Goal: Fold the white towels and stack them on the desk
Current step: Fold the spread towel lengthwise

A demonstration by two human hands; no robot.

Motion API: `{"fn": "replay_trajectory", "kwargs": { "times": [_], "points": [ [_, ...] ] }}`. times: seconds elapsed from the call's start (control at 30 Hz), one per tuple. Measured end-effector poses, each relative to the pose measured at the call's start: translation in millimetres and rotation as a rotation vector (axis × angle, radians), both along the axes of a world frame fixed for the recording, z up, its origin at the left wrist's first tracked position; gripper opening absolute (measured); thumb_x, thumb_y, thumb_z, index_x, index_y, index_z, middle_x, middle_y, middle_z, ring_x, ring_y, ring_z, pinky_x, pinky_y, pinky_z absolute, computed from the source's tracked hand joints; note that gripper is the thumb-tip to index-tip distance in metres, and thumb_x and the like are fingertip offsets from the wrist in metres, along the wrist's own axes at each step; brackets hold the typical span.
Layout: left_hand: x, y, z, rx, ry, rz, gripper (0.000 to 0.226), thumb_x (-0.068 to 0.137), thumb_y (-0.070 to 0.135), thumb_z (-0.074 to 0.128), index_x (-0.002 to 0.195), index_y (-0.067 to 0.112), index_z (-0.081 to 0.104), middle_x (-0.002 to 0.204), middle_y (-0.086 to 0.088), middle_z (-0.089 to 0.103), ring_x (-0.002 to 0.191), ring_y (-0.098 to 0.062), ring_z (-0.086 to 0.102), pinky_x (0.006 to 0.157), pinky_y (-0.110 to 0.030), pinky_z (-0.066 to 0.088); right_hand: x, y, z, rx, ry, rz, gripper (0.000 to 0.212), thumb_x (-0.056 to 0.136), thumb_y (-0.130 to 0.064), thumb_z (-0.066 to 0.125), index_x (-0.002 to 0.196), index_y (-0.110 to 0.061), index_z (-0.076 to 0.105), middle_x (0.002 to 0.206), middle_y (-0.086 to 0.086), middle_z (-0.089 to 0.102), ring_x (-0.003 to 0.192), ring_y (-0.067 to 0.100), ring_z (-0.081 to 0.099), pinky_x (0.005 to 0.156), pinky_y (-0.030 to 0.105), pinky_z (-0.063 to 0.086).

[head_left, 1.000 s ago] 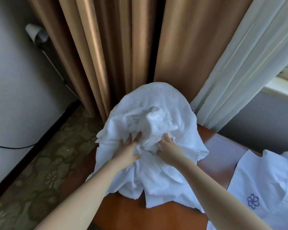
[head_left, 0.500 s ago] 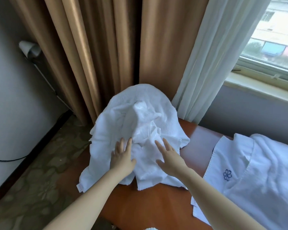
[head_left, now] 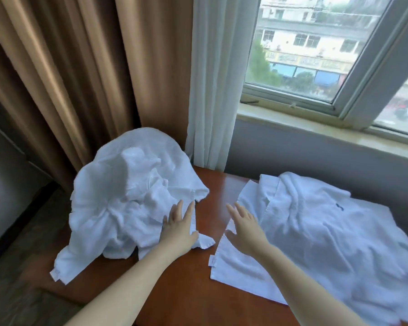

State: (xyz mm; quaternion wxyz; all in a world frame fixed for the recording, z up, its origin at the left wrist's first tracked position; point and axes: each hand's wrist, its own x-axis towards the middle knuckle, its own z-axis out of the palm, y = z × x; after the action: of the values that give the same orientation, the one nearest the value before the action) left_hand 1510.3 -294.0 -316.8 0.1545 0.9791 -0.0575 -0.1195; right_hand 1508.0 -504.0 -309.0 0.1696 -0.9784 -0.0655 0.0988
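Towel heap (head_left: 127, 198) far-left on desk (head_left: 186, 297); ur left hand (head_left: 178, 228) flat on it, right hand (head_left: 245, 232) spread wide over right-side towel (head_left: 316, 236).

Both hands are out of the folds of the crumpled towel (head_left: 132, 194) now! The left hand (head_left: 178, 228) has slid back, flat on its near right edge. The right hand (head_left: 245, 229) has swung right across the desk (head_left: 193, 290), fingers spread, to the spread towel (head_left: 316, 231).
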Motion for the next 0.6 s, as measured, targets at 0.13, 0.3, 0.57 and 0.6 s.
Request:
{"fn": "replay_trajectory", "kwargs": {
  "times": [0.13, 0.3, 0.57, 0.6],
  "points": [
    [-6, -73, 9, -0.047, -0.016, -0.092, 0.084, 0.099, 0.038, 0.049, 0.156, 0.031, -0.012, 0.163, -0.003, -0.02, 0.151, -0.025, -0.012, 0.123, -0.047, 0.004, -26, -71, 12, 0.016, -0.022, -0.099, 0.074, 0.096, -0.032, 0.053, 0.157, -0.029, 0.011, 0.164, 0.003, 0.009, 0.15, 0.026, 0.015, 0.12, 0.04, 0.021],
    [-10, -156, 14, -0.044, -0.015, -0.208, 0.084, 0.099, 0.04, 0.05, 0.156, 0.031, -0.01, 0.164, -0.002, -0.017, 0.152, -0.025, -0.012, 0.121, -0.047, 0.002, -55, -153, 21, 0.042, -0.059, -0.21, 0.073, 0.092, -0.029, 0.058, 0.155, -0.022, 0.021, 0.16, 0.007, 0.021, 0.143, 0.027, 0.029, 0.113, 0.035, 0.03],
    [-12, -248, 10, -0.033, -0.057, -0.277, 0.083, 0.097, 0.044, 0.051, 0.157, 0.03, -0.004, 0.164, -0.002, -0.011, 0.152, -0.024, -0.004, 0.122, -0.047, 0.011, -86, -247, 18, 0.117, -0.031, -0.368, 0.073, 0.095, -0.031, 0.054, 0.157, -0.027, 0.015, 0.164, 0.002, 0.012, 0.151, 0.019, 0.014, 0.12, 0.037, 0.019],
    [-11, -255, 9, -0.03, -0.054, -0.278, 0.083, 0.097, 0.044, 0.05, 0.157, 0.03, -0.004, 0.164, -0.002, -0.011, 0.152, -0.024, -0.006, 0.122, -0.047, 0.012, -87, -255, 17, 0.121, -0.026, -0.376, 0.073, 0.095, -0.031, 0.053, 0.157, -0.027, 0.015, 0.164, 0.002, 0.011, 0.151, 0.018, 0.012, 0.121, 0.038, 0.018]
  ]
}}
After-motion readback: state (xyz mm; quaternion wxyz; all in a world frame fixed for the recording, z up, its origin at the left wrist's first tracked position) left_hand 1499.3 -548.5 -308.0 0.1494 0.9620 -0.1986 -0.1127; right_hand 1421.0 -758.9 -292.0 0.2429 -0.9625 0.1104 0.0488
